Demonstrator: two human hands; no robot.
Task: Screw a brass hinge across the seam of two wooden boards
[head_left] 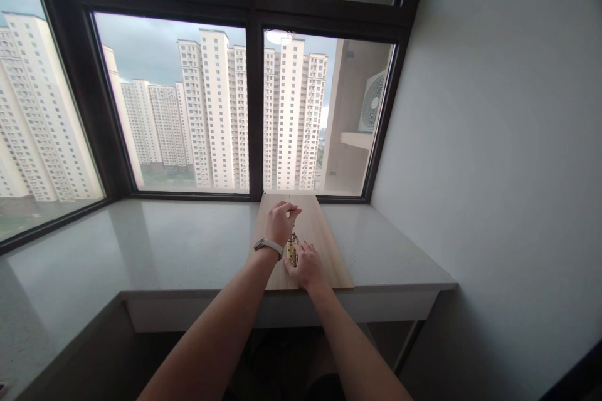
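My left hand (281, 223), with a light-strapped band on its wrist, is raised over the far part of a wooden board (329, 250). Thumb and forefinger are pinched together. A thin, dark, stick-like piece (290, 200) shows at the fingertips, too small to name. Nearer to me, my right hand (307, 266) rests on the board with its thumb and fingers around a small gold-coloured object with dark details (292, 253). Dark thin parts stand out of that object's far end, below my left hand. My right fingers partly cover it, and its kind is unclear.
The board lies on a pale stone counter (202, 244) whose front edge is close to my forearms. Dark-framed windows (255, 113) rise behind the counter. A white wall (489, 113) bounds the right side.
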